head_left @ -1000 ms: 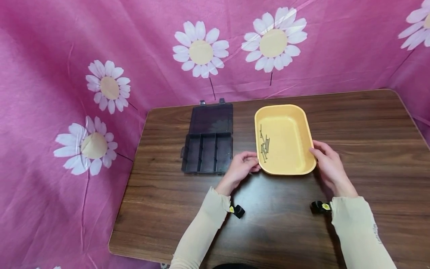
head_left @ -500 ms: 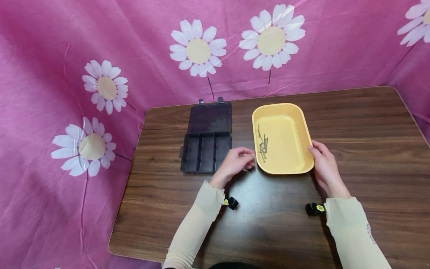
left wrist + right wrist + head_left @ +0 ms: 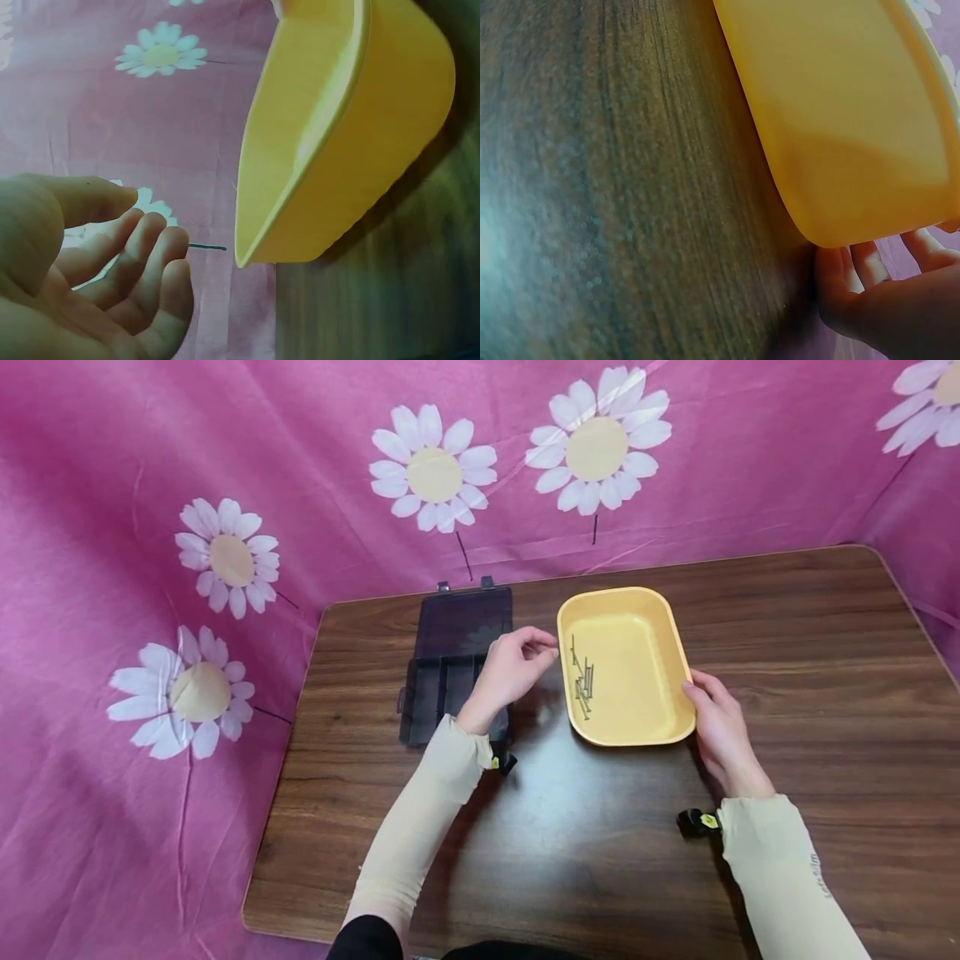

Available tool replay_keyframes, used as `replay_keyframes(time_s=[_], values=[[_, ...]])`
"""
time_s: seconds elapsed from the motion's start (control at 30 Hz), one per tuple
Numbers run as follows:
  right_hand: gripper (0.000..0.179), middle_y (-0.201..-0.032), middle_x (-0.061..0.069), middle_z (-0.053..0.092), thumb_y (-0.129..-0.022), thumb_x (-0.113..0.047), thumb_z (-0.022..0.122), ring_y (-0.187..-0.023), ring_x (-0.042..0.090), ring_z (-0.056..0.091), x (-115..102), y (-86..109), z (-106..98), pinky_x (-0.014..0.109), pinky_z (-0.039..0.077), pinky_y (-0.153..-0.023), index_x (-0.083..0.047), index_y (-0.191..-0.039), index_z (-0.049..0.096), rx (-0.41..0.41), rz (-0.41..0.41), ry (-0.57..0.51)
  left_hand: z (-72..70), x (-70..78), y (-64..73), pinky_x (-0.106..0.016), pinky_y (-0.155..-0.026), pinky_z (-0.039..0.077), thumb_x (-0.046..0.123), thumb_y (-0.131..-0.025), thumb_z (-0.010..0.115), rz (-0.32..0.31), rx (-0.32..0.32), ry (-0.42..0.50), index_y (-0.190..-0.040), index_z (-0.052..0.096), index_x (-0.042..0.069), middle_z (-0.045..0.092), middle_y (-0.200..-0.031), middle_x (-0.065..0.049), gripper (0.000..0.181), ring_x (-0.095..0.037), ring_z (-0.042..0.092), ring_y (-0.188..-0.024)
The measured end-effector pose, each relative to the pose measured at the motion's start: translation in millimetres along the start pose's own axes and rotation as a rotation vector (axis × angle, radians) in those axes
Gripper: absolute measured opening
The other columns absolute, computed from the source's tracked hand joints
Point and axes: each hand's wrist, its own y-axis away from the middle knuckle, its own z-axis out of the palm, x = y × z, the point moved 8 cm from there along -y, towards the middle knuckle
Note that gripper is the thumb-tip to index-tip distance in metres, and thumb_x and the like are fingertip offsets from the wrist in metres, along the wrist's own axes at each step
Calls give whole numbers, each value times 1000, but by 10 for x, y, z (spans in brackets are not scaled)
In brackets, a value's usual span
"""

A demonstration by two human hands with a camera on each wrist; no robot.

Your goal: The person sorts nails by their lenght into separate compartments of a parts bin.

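A yellow plastic tray stands on the table with several long thin metal pieces, like nails or screws, lying along its left side. My right hand holds the tray's right side, thumb at the rim and fingers against the outer wall; in the right wrist view the fingertips touch the tray's lower edge. Just left of the tray hovers my left hand, fingers loosely bent and holding nothing, apart from the tray wall in the left wrist view. It partly covers an opened dark plastic compartment box.
The box's lid lies folded back toward the far edge of the wooden table. Behind and to the left hangs a pink curtain with white daisies.
My left hand has let go of the tray's near left corner and moved left and away from me, over the box's right part. The right hand keeps its hold.
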Motion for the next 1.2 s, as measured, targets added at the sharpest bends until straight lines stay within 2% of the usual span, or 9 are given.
replay_keyframes(time_s=[0.1, 0.23, 0.33, 0.47, 0.67, 0.83, 0.97, 1.07, 1.2], values=[[45, -106, -4, 50, -89, -26, 54, -92, 4, 51, -1, 4, -1, 10, 46, -71, -5, -127, 44, 7, 6, 12, 34, 91, -104, -14, -66, 45, 19, -83, 60, 66, 2, -108, -95, 65, 14, 64, -83, 4, 14, -4, 56, -72], [44, -105, -5, 50, -89, -27, 54, -91, 3, 52, -5, 5, -8, 10, 46, -70, -5, -126, 45, 17, 3, 30, 164, 178, -230, -15, -68, 44, 17, -83, 57, 151, -23, -297, -98, 65, 13, 62, -90, 4, 17, -5, 55, -76], [44, -104, -6, 51, -89, -27, 54, -89, 2, 52, -8, 0, -18, 9, 45, -70, -5, -126, 45, 26, -7, 54, 306, 215, -306, -20, -76, 44, 16, -83, 57, 196, -69, -445, -100, 65, 14, 62, -98, 4, 19, -9, 54, -86], [46, -106, -5, 51, -89, -28, 54, -90, 2, 52, -6, -2, -21, 9, 45, -71, -4, -128, 44, 28, -6, 68, 503, 235, -374, -24, -84, 44, 13, -81, 58, 247, -146, -580, -101, 65, 15, 61, -100, 4, 21, -13, 53, -97], [48, -108, -3, 50, -89, -30, 53, -92, 5, 51, 6, 12, -31, 10, 45, -73, -5, -128, 44, 31, -3, 79, 747, 218, -420, -30, -80, 45, 11, -79, 57, 318, -226, -766, -101, 65, 16, 61, -97, 3, 23, -16, 55, -93], [47, -107, -3, 50, -89, -29, 53, -92, 5, 51, 7, 21, -21, 11, 45, -72, -4, -128, 44, 32, -11, 77, 856, 166, -451, -33, -79, 39, 11, -81, 54, 298, -253, -905, -90, 65, 19, 61, -92, 5, 16, -17, 51, -89], [47, -107, -4, 50, -90, -30, 52, -92, 5, 51, 6, 27, -15, 11, 44, -72, -5, -128, 44, 39, -9, 99, 932, 93, -477, -35, -86, 33, 15, -84, 53, 256, -278, -1011, -83, 64, 22, 60, -89, 7, 13, -15, 49, -89], [48, -108, -3, 49, -90, -31, 51, -93, 6, 50, 3, 31, -18, 11, 44, -72, -4, -128, 43, 42, -8, 110, 986, 40, -488, -39, -90, 28, 18, -85, 53, 220, -311, -1053, -86, 64, 23, 60, -91, 7, 12, -15, 47, -90], [47, -110, -2, 48, -90, -31, 51, -93, 5, 50, -11, 38, -32, 10, 43, -72, -4, -128, 43, 48, -15, 120, 1038, 8, -506, -40, -90, 25, 20, -86, 52, 187, -337, -1067, -89, 64, 24, 60, -93, 7, 13, -15, 45, -92]])
